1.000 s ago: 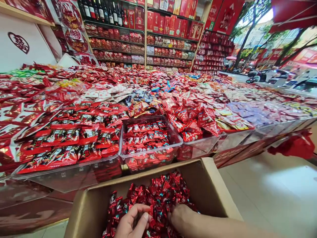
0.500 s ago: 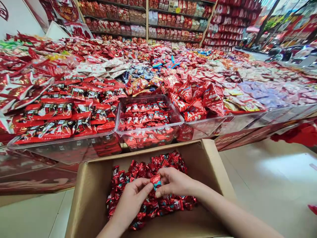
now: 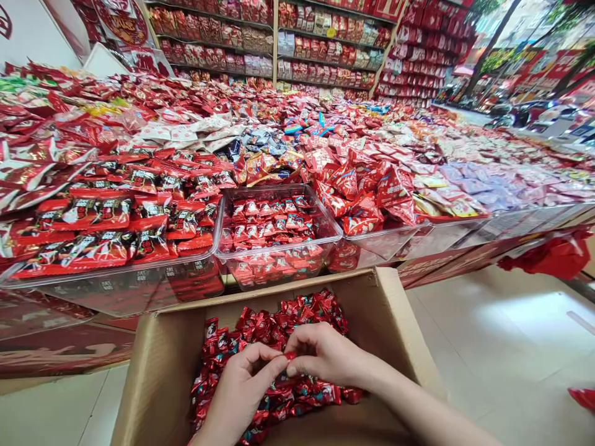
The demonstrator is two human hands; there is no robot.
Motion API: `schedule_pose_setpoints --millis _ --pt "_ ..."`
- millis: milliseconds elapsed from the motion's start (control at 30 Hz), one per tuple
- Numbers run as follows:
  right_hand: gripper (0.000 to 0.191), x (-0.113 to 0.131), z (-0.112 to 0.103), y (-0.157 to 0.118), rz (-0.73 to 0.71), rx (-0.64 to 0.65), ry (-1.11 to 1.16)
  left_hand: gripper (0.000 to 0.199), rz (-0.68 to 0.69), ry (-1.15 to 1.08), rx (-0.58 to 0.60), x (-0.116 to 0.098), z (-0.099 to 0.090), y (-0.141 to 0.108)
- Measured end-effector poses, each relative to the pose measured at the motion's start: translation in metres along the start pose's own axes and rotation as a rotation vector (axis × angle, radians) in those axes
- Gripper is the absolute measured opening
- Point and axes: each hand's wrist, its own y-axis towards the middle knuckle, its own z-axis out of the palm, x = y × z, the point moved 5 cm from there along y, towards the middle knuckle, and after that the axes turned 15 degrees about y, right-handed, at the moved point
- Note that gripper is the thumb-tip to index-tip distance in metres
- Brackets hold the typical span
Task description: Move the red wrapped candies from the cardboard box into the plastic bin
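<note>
Both of my hands are together over an open cardboard box (image 3: 404, 334). Between their fingertips is one small red wrapped candy (image 3: 290, 356), mostly covered by the fingers. My left hand (image 3: 239, 384) pinches it from the left with thumb and forefinger. From the other side, my right hand (image 3: 325, 356) closes thumb and fingers on it. Beneath them a loose heap of the same red candies (image 3: 316, 306) lies in the box. Just beyond the box, a clear plastic bin (image 3: 279, 248) holds rows of similar red candies (image 3: 272, 214).
Larger red and black packets (image 3: 106, 210) fill the bin at left. Red triangular packs (image 3: 348, 186) stand to the right. Stocked shelves (image 3: 325, 37) rise behind the display. A red cloth-like item (image 3: 548, 254) hangs at right above the tiled floor (image 3: 493, 334).
My hands have drawn closer together around the candy and sit slightly lower; its printed wrapper, visible before, is now largely hidden. The view has shifted a little.
</note>
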Motion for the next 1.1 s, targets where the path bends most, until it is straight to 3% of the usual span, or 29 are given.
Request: schedule_pose_setpoints --millis 100,167,233,333,433,533,667,833,1000,1100 --pt "0.017 0.022 -0.004 -0.009 -0.068 0.071 -0.144 0.018 0.002 -0.044 -0.037 -0.001 -0.002 -0.003" --pt "0.015 0.055 -0.018 -0.017 -0.174 0.068 -0.244 0.022 -0.044 -0.12 -0.084 -0.001 -0.005 -0.005" --pt "0.016 0.099 -0.043 -0.024 -0.287 -0.026 -0.349 0.026 -0.128 -0.195 -0.132 0.001 -0.008 -0.006" --pt "0.019 0.163 -0.087 -0.023 -0.406 -0.318 -0.61 0.027 -0.196 -0.23 -0.181 0.001 -0.01 -0.008" --pt "0.022 0.194 -0.113 0.0 -0.357 -0.405 -0.895 0.024 -0.179 -0.237 -0.198 -0.002 -0.009 -0.009" --pt "0.021 0.193 -0.122 0.035 -0.239 -0.267 -1.093 0.023 -0.137 -0.25 -0.2 -0.002 -0.008 -0.009" --pt "0.02 0.177 -0.118 0.069 -0.048 -0.039 -1.235 0.023 -0.124 -0.226 -0.196 0.001 -0.008 -0.008" --pt "0.028 0.162 -0.102 0.083 0.309 0.192 -1.361 0.021 -0.107 -0.215 -0.202 0.001 -0.009 -0.009" --pt "0.026 0.144 -0.096 0.1 0.451 0.415 -1.44 0.019 -0.089 -0.19 -0.214 -0.001 -0.008 -0.01" --pt "0.021 0.137 -0.099 0.11 0.508 0.435 -1.417 0.019 -0.073 -0.151 -0.211 -0.002 -0.008 -0.01"
